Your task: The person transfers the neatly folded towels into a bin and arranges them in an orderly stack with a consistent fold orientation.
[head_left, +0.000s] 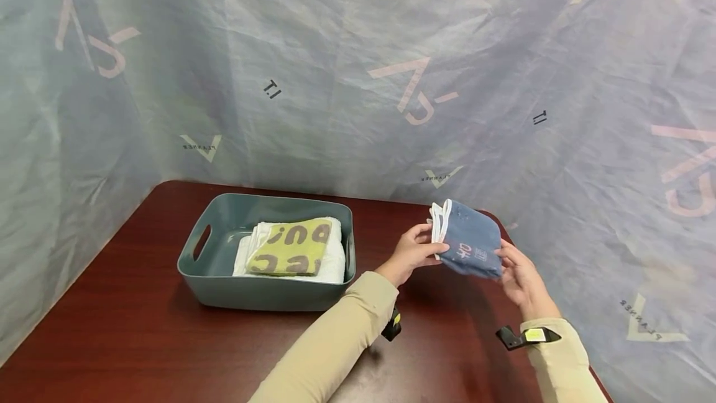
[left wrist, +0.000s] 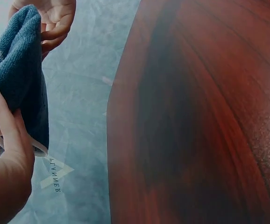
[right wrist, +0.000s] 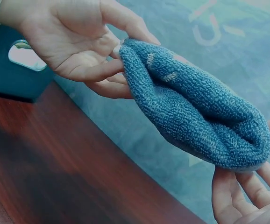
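Observation:
Both hands hold a folded blue towel [head_left: 470,238] with white edging and small pink lettering, up above the right part of the table. My left hand [head_left: 413,250] pinches its white-edged side, thumb [left wrist: 6,116] on the front face. At the opposite end, my right hand [head_left: 521,278] grips the towel; the right wrist view shows this hand [right wrist: 252,200] with several fingers under the rolled, doubled end of the towel [right wrist: 195,107]. Left of the hands stands a grey-green basket [head_left: 263,294], holding a folded yellow-green towel [head_left: 293,247] with brown markings on white towels [head_left: 334,260].
The dark red wooden table [head_left: 140,341] runs under everything, its right edge just beyond the right hand. A grey printed sheet [head_left: 313,79] hangs behind and along both sides. The basket has handle slots in its ends.

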The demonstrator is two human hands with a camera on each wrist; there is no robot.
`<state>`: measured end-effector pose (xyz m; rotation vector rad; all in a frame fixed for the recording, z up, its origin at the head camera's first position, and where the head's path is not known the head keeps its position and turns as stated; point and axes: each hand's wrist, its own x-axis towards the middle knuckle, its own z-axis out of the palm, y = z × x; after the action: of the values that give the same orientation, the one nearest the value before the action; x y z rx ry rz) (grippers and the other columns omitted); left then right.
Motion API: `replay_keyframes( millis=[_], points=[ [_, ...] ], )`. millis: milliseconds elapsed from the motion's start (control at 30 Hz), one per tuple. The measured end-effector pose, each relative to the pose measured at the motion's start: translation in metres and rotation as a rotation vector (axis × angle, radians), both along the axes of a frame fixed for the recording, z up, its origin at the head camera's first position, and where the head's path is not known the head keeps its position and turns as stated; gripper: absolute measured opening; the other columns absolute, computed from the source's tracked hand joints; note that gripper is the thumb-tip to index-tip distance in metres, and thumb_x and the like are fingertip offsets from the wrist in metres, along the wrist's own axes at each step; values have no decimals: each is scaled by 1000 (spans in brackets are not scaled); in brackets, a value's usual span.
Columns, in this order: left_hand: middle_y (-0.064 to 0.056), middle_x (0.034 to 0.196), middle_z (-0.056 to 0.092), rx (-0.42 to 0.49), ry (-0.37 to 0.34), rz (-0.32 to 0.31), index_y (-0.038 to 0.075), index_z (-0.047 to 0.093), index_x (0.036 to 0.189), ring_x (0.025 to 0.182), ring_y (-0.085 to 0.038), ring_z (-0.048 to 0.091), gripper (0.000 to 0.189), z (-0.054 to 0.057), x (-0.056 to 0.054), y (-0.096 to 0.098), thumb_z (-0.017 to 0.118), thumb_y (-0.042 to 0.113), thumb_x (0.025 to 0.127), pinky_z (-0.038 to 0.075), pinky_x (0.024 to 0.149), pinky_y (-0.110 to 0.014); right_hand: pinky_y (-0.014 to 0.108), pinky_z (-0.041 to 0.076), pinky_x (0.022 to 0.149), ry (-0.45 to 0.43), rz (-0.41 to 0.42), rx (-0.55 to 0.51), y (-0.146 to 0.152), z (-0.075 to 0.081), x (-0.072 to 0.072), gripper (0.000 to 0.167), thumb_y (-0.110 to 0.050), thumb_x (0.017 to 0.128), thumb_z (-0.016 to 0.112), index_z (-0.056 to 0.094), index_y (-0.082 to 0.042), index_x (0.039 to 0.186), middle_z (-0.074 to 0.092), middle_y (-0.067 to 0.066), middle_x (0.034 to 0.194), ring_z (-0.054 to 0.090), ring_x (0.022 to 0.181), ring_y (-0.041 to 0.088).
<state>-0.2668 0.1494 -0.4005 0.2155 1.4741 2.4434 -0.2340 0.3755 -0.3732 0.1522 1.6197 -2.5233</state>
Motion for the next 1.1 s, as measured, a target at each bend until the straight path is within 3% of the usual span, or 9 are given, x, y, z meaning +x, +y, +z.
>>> replay_keyframes(
  millis=[433, 667, 833, 1100],
  points=[
    [-9, 97, 59, -55, 26, -25, 5, 52, 124, 77, -17, 61, 51, 14, 4, -6, 71, -4, 78, 55, 67, -38, 28, 47, 64, 36, 38, -6, 0, 10, 6, 36, -1, 95, 36, 64, -22, 100, 61, -2, 88, 60, 70, 11],
    [-9, 100, 58, -68, 32, -37, 6, 51, 125, 78, -18, 61, 52, 19, 3, -7, 71, -3, 78, 54, 72, -45, 29, 46, 64, 54, 50, -24, -1, 17, 9, 34, 0, 95, 37, 63, -21, 101, 62, -1, 88, 60, 72, 12],
    [-8, 98, 58, -66, 24, -46, 8, 51, 124, 78, -18, 61, 52, 25, 4, -9, 72, -3, 78, 55, 67, -39, 29, 47, 64, 59, 49, -24, 0, 22, 9, 32, 1, 94, 37, 61, -19, 102, 61, 0, 87, 60, 71, 12],
    [-8, 98, 58, -52, 30, -52, 8, 51, 123, 78, -18, 61, 51, 32, 5, -11, 71, -3, 78, 52, 75, -47, 28, 48, 60, 91, 58, -41, -2, 28, 10, 32, 2, 94, 39, 62, -17, 103, 62, 1, 86, 60, 67, 13]
  ],
)
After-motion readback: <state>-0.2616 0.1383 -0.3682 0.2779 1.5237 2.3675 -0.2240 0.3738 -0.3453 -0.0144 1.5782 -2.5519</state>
